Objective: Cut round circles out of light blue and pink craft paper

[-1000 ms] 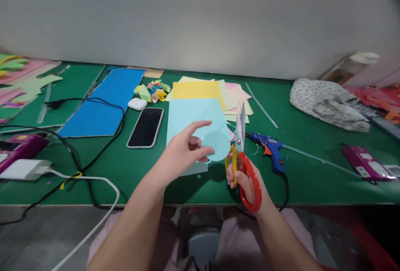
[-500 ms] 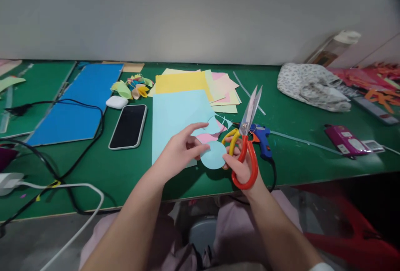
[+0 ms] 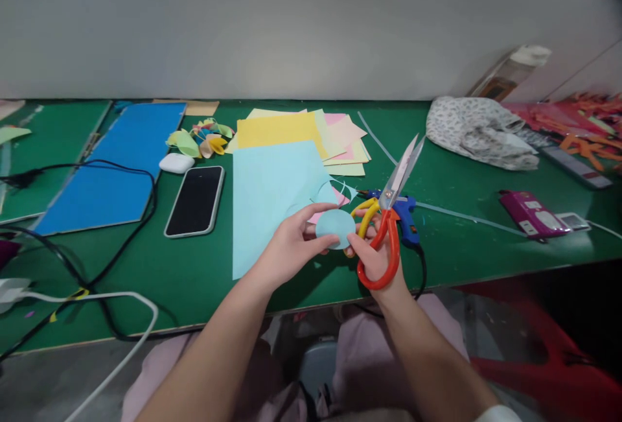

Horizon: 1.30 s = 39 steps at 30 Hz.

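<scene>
A light-blue paper circle [image 3: 335, 229] is held up over the table's front part. My left hand [image 3: 296, 240] pinches its left side, thumb on the face and fingers behind. At its right edge the thumb of my right hand [image 3: 376, 250] touches it. That same hand also carries scissors [image 3: 389, 198] with one red and one yellow handle, blades slightly apart and pointing up and away. Beneath and behind my left hand lies a light-blue sheet [image 3: 272, 182], with thin blue offcuts [image 3: 344, 187] and a pink scrap [image 3: 340, 196] by its right side.
Yellow paper [image 3: 276, 131] and pastel sheets are stacked behind. A blue glue gun [image 3: 407, 218] lies right of the scissors. Left are a phone [image 3: 195, 201], a white case [image 3: 177, 163], paper petals [image 3: 211, 140], a blue board [image 3: 116, 163] and cables. A patterned cloth [image 3: 479, 131] and purple device [image 3: 532, 214] lie right.
My left thumb has shifted onto the circle's lower left, with its fingers behind. The circle has risen slightly and turned a little. The scissors have tilted slightly to the right.
</scene>
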Each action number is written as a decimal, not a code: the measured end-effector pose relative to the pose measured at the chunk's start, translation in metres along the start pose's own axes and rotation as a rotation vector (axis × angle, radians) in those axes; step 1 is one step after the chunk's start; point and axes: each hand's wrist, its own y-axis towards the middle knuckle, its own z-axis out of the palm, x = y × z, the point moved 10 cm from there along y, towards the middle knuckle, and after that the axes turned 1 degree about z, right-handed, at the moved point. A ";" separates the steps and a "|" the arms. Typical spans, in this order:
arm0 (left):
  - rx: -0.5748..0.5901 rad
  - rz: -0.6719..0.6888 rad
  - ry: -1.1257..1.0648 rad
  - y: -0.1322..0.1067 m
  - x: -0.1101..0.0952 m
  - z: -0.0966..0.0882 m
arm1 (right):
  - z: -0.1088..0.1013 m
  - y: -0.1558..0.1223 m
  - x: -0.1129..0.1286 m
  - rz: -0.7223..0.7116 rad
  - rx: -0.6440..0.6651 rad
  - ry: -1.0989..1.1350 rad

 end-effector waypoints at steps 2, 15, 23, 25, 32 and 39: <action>-0.057 -0.002 -0.021 0.001 0.001 -0.004 | 0.001 0.000 0.000 -0.006 0.008 0.016; 0.007 0.029 0.110 0.000 -0.003 -0.008 | -0.006 0.005 0.005 0.016 -0.033 -0.006; -0.282 0.093 -0.024 -0.001 -0.003 -0.029 | 0.009 -0.002 -0.008 0.029 0.098 0.027; -0.289 0.083 -0.037 0.000 -0.002 -0.026 | 0.012 -0.004 -0.007 0.013 0.117 0.010; -0.298 0.088 -0.150 -0.003 -0.007 -0.020 | 0.010 -0.003 -0.003 0.014 0.083 0.046; -0.556 0.242 -0.179 -0.026 -0.026 -0.065 | 0.033 -0.014 -0.003 -0.004 0.336 0.084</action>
